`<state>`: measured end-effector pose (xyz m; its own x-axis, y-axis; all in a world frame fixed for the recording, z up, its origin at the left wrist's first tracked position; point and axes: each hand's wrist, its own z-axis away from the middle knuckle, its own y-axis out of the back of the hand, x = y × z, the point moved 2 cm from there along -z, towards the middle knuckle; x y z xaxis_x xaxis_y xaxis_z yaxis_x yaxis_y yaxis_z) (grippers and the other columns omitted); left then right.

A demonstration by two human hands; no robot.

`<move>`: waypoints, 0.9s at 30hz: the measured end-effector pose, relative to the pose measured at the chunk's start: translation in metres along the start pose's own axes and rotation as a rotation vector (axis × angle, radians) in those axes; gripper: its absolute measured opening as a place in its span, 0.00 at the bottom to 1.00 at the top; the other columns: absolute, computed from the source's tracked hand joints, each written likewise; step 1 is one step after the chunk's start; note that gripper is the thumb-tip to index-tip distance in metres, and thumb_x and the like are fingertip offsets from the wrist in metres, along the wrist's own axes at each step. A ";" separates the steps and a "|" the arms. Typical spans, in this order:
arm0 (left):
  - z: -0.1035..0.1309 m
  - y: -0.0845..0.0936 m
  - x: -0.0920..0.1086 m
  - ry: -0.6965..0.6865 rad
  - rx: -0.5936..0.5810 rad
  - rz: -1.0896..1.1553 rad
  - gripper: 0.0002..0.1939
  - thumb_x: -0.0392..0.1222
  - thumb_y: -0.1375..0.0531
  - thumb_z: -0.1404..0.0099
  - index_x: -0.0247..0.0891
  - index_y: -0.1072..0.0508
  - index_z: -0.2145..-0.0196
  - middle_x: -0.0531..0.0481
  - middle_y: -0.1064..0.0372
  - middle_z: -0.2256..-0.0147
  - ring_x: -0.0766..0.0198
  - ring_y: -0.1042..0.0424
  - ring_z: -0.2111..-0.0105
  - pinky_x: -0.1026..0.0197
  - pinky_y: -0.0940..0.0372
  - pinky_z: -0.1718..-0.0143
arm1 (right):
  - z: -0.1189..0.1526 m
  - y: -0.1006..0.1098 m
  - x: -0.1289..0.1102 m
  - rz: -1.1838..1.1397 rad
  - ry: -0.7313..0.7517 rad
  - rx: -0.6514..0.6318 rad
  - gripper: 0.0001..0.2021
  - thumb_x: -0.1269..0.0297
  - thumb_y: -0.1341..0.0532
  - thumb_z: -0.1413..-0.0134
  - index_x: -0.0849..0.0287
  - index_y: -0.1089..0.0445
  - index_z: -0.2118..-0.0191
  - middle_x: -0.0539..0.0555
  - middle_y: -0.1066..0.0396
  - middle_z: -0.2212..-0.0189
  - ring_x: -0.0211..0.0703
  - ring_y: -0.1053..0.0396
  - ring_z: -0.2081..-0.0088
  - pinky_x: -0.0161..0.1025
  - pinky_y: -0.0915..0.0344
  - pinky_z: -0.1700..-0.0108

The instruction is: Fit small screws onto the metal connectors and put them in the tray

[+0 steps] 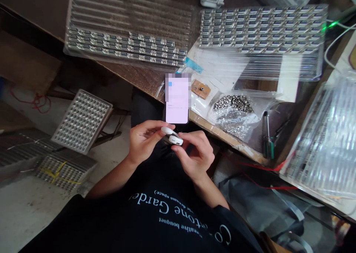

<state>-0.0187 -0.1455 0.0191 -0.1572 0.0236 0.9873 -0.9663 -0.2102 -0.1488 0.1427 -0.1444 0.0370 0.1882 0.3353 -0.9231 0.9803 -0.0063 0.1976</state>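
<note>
My left hand [144, 140] pinches the rounded left part of a small white case [175, 140], which looks like an earbud charging case. On its right part, with a small dark port, the thumb and fingers of my right hand [196, 151] are closed. A dark gap shows between the two white parts, so the case seems to be open; its inside cannot be made out. Just beyond my fingers, a phone [177, 114] with a lit, partly blurred screen lies at the table's edge.
Clear plastic trays of metal connectors stand on the table at back left [125, 55] and back right [261, 30]. A bag of small metal parts [236, 105] lies near the phone, with a pen [267, 134] farther right. More connector trays [82, 121] are stacked low at left.
</note>
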 end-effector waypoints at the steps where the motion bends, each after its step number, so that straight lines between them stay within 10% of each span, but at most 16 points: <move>1: 0.000 0.000 0.000 0.004 -0.005 -0.003 0.11 0.48 0.30 0.35 0.39 0.18 0.60 0.45 0.18 0.62 0.58 0.17 0.64 0.62 0.21 0.61 | 0.000 0.000 0.000 0.000 -0.001 0.002 0.14 0.66 0.28 0.41 0.52 0.22 0.50 0.52 0.24 0.66 0.40 0.32 0.71 0.39 0.32 0.71; 15: 0.002 0.002 -0.003 0.019 -0.029 -0.032 0.10 0.49 0.29 0.35 0.41 0.17 0.60 0.47 0.18 0.62 0.58 0.17 0.63 0.60 0.20 0.60 | -0.002 -0.001 -0.001 -0.003 -0.055 0.024 0.08 0.64 0.28 0.42 0.52 0.20 0.56 0.52 0.24 0.69 0.40 0.32 0.73 0.39 0.33 0.73; 27: 0.001 0.004 -0.010 -0.020 -0.061 -0.106 0.11 0.43 0.30 0.35 0.42 0.16 0.55 0.46 0.18 0.60 0.62 0.18 0.64 0.64 0.23 0.59 | 0.007 -0.011 0.029 -0.623 -0.819 -0.018 0.14 0.53 0.22 0.58 0.56 0.20 0.70 0.45 0.33 0.80 0.30 0.50 0.81 0.33 0.50 0.77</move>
<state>-0.0211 -0.1476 0.0090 -0.0498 0.0232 0.9985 -0.9880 -0.1475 -0.0458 0.1382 -0.1411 0.0059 -0.3630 -0.4710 -0.8040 0.9183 -0.0343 -0.3945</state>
